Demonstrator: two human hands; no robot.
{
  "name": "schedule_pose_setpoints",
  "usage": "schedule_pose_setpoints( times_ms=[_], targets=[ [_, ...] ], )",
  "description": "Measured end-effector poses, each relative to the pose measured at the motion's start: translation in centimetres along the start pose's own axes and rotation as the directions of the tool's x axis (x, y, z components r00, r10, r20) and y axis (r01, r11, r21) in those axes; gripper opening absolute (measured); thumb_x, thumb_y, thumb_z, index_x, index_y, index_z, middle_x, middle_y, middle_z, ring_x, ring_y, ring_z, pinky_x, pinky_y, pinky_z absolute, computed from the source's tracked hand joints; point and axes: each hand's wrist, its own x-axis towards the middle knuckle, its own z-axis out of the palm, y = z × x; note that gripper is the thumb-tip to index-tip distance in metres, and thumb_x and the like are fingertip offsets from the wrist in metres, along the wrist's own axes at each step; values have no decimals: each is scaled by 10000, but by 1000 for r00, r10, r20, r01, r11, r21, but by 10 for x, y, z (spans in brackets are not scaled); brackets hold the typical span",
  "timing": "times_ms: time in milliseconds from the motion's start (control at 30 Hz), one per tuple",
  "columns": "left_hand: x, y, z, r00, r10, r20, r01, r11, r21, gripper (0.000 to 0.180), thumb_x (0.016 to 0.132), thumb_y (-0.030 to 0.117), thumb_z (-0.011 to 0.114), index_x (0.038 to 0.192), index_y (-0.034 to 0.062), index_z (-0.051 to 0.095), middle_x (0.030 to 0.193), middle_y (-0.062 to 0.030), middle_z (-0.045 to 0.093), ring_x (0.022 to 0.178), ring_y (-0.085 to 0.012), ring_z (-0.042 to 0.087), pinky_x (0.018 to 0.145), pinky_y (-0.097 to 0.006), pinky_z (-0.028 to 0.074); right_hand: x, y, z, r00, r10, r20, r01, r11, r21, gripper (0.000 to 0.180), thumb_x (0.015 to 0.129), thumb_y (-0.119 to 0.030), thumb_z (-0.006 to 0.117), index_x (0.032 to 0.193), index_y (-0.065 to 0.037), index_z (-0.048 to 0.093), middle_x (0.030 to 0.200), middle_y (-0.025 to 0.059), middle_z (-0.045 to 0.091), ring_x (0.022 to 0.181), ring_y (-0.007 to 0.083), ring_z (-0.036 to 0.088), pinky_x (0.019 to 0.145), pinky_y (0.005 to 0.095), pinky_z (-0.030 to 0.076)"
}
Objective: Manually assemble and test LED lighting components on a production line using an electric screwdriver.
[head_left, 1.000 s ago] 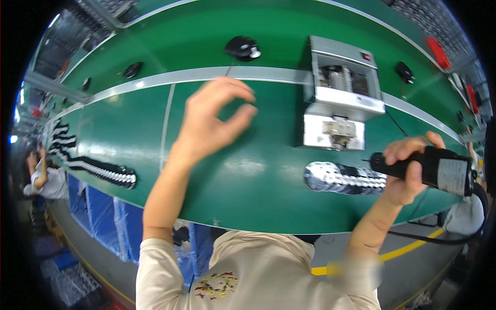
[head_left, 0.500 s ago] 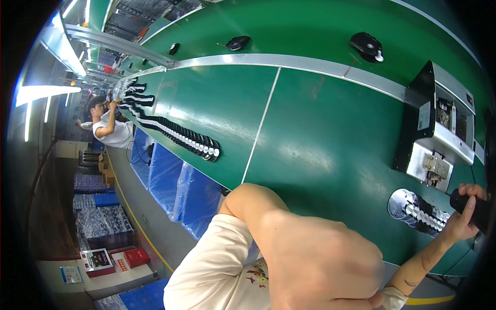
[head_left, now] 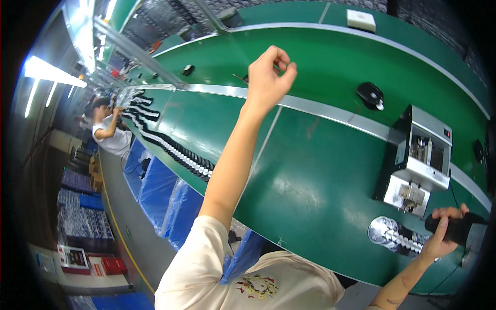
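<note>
My left hand [head_left: 269, 77] is raised over the bright green belt, its fingers curled into a loose fist and nothing showing in them. Just behind it is a small dark piece [head_left: 244, 79], mostly hidden by the hand. At the right, my right hand [head_left: 443, 227] is wrapped around a thick black cylinder [head_left: 470, 227], whose kind I cannot make out. Beside that hand, a short row of overlapping round silver-and-black parts [head_left: 395, 236] lies on the dark green table [head_left: 305, 181]. A silver-and-black bench machine [head_left: 423, 160] stands beyond it.
A long row of overlapping black-and-white parts [head_left: 178, 152] runs along the table's left side. On the belt lie a black rounded part with a white tip [head_left: 370, 96] and others. Blue plastic-covered bins [head_left: 160, 188] line the near edge. Another person [head_left: 111, 129] works at far left.
My left hand has swung from close in front of me up and away, out over the belt. The view has shifted. My right hand still grips the black cylinder.
</note>
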Motion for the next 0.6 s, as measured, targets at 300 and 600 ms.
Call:
schedule_pose_setpoints(
  times_ms=[300,600],
  targets=[
    [10,-162,15,750,-655,95,363,527,768,852,765,566,719,1416,88,446,1388,-226,521,1317,-413,441,1073,-581,356,-12,23,-20,997,71,32,-71,997,5,494,954,5,575,1414,47,398,993,54,563,839,159,541,833,340,474],
    [18,-87,2,539,-597,595,0,706,708,564,639,452,761,1093,120,723,1078,-134,714,1206,-312,525,959,-451,385,10,-40,34,994,-100,32,101,995,-18,284,928,-71,687,1057,110,511,774,133,635,658,229,635,629,349,532]
  ],
)
